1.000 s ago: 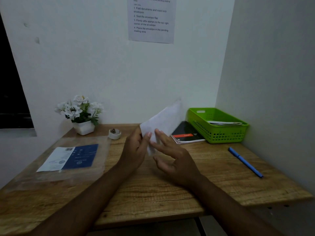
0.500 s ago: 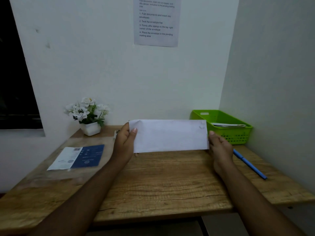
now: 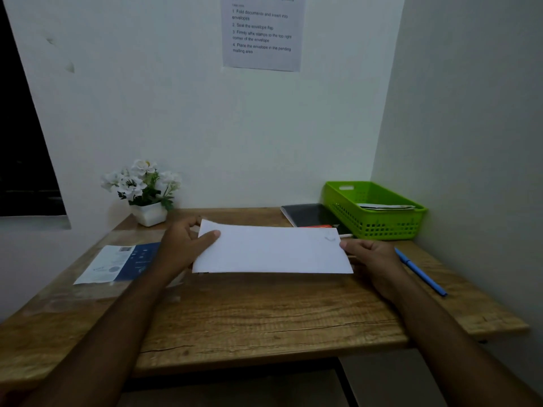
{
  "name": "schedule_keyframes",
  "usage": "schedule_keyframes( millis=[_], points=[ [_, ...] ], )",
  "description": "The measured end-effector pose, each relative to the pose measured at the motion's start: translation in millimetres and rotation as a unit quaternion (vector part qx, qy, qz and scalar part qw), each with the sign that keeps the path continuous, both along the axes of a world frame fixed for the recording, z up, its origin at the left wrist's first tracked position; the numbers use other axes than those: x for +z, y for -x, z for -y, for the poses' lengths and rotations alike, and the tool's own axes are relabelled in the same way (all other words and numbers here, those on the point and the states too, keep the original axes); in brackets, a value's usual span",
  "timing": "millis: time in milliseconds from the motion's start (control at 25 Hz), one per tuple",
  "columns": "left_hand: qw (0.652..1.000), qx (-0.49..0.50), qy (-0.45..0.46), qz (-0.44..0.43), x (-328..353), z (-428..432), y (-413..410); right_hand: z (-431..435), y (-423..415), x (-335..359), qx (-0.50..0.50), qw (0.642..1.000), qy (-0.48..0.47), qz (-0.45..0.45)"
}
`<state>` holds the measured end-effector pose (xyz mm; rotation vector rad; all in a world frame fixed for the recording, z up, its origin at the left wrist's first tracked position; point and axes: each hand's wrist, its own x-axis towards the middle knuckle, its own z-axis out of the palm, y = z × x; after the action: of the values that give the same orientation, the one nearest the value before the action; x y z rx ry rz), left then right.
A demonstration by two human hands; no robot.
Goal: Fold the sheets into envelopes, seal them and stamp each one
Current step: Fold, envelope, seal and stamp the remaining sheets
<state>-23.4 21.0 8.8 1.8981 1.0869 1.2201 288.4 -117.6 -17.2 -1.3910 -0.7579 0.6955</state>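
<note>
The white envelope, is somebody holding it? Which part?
Yes, both hands. The left hand pinches the left end of the envelope; the right hand holds its right end.

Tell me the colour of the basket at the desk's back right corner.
Bright green basket, clearest in the head view.

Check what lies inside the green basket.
A few flat white papers, possibly envelopes, lie in the green basket. Its near wall hides the floor and anything lying lower.
</note>
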Motion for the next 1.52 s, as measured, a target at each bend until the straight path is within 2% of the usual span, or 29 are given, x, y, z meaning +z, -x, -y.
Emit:
schedule_keyframes(
  millis=[160,320,400,480,600,680,920,1360,1520],
  points=[
    [0.980,0.011,-0.054,-0.190,-9,-13,13,12,-1,1,0.017,0.998,0.038,0.053],
    [0.939,-0.026,-0.051,-0.339,-16,-20,17,13,8,-5,-0.024,0.969,0.081,0.231],
    [0.938,-0.037,-0.074,-0.336,-15,-18,16,12,9,-7,-0.046,0.956,0.087,0.278],
    [0.945,-0.047,-0.089,-0.310,-14,-13,14,12,7,-8,-0.072,0.951,0.090,0.285],
    [0.927,-0.086,-0.104,-0.351,-14,-3,6,10,6,-9,-0.087,0.947,0.098,0.292],
    [0.913,-0.111,-0.097,-0.381,-14,-2,3,7,5,-9,-0.087,0.943,0.100,0.305],
    [0.913,-0.136,-0.056,-0.381,-10,6,2,1,2,-7,-0.071,0.898,0.147,0.408],
    [0.920,-0.147,-0.067,-0.356,-11,5,-1,1,4,-5,-0.053,0.870,0.176,0.457],
    [0.935,-0.103,-0.114,-0.319,-16,-11,2,-3,11,-1,-0.078,0.880,0.150,0.444]
  ],
)
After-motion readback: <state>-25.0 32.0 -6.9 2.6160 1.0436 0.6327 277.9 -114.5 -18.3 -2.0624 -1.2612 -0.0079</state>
